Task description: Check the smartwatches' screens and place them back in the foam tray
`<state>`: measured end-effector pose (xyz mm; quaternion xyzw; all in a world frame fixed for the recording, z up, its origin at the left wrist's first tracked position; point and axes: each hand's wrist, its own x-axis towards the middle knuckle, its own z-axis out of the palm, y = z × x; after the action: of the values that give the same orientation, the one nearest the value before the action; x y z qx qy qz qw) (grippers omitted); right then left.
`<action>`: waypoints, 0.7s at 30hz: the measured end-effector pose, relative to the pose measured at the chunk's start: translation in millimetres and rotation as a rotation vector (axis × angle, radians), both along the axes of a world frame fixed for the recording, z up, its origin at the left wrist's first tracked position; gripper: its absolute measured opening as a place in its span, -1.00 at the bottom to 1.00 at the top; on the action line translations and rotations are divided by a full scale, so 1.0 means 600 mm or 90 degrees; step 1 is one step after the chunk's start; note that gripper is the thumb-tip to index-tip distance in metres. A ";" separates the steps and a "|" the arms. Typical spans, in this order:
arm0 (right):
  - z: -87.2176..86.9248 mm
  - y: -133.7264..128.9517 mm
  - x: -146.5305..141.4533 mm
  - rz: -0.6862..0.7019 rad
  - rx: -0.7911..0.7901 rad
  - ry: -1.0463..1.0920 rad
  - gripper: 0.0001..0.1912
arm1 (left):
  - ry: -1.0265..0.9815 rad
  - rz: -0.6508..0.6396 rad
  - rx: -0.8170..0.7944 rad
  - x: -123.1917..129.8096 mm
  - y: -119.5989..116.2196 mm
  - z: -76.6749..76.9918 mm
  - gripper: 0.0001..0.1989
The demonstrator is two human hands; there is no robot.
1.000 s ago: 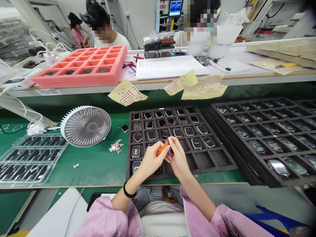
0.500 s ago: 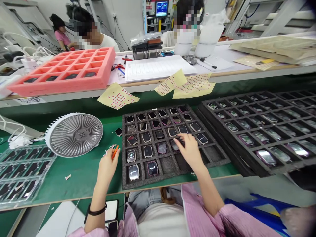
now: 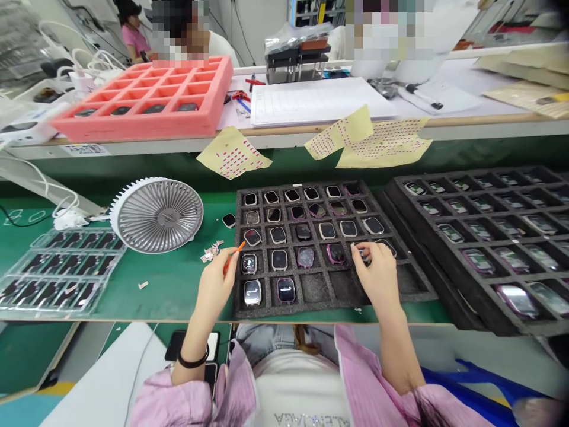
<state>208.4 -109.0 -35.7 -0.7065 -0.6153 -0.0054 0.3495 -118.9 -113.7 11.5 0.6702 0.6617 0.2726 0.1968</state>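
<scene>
Left hand (image 3: pixel 214 292) is closed around a slim orange tool (image 3: pixel 233 258), its tip angled up toward the left edge of a black foam grid tray (image 3: pixel 284 309). Right hand (image 3: pixel 377 276) is over the tray's lower right area, fingers curled down onto a dark rectangular smartwatch (image 3: pixel 362 253) seated in a cell. Most of that watch is hidden by the fingers, so firm grip or light contact: can't tell. Handling note: take the case by its edges and keep fingertips off the glossy face. Cells sit close together, so keep the orange tip clear of neighbouring screens. Tray holds rows of rounded-rectangle smartwatches, most with black faces, some with pink or silver frames. A silver-cased watch (image 3: pixel 252 292) and a purple-framed one (image 3: pixel 286 290) in the bottom-left cells have bright displays. One loose black watch (image 3: pixel 229 220) lies on the green desk mat (image 3: pixel 169 296), just outside the tray's top-left corner. Left of the tray: small pale scraps (image 3: pixel 211 251) on the mat, a white-and-grey desk fan (image 3: pixel 156 215), and a clear plastic tray of dark parts (image 3: pixel 66 273). To the right, a second black foam tray (image 3: pixel 444 302) holds watches with shiny film-like faces. Far shelf: salmon-pink foam tray (image 3: pixel 142 101).
</scene>
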 end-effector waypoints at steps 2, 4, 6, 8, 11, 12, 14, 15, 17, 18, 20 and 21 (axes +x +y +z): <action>-0.003 -0.002 0.004 0.009 0.004 0.013 -0.71 | -0.009 -0.005 0.015 -0.003 -0.003 -0.004 -0.65; -0.006 -0.004 0.012 0.011 0.010 0.016 -0.72 | -0.013 -0.004 0.031 -0.007 -0.006 -0.009 -0.65; -0.009 -0.006 0.024 0.004 0.019 0.007 -0.73 | -0.011 -0.006 0.038 -0.012 -0.009 -0.013 -0.64; -0.014 -0.006 0.041 -0.006 0.034 -0.011 -0.74 | -0.011 -0.011 0.036 -0.016 -0.013 -0.016 -0.65; -0.022 -0.006 0.071 -0.003 0.057 -0.039 -0.73 | -0.010 -0.018 0.025 -0.023 -0.018 -0.019 -0.66; -0.025 -0.006 0.081 0.002 0.059 -0.047 -0.72 | -0.009 -0.021 0.024 -0.025 -0.020 -0.020 -0.66; -0.031 -0.008 0.098 0.008 0.054 -0.064 -0.69 | -0.006 -0.026 0.024 -0.029 -0.022 -0.023 -0.66; -0.033 -0.010 0.104 0.010 0.052 -0.071 -0.68 | -0.004 -0.028 0.026 -0.030 -0.023 -0.024 -0.65; -0.036 -0.015 0.111 0.016 0.055 -0.081 -0.67 | -0.001 -0.029 0.029 -0.031 -0.023 -0.027 -0.64; -0.036 -0.017 0.111 0.014 0.055 -0.083 -0.67 | 0.001 -0.031 0.029 -0.030 -0.022 -0.027 -0.64; -0.033 -0.020 0.105 -0.008 0.048 -0.090 -0.68 | 0.003 -0.039 0.030 -0.027 -0.021 -0.026 -0.63; -0.031 -0.020 0.100 -0.022 0.037 -0.096 -0.69 | 0.003 -0.043 0.032 -0.025 -0.020 -0.025 -0.63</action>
<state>268.2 -120.8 -54.1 -0.7039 -0.6275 -0.0827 0.3224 -133.8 -125.7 -3.5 0.6979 0.6319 0.2804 0.1872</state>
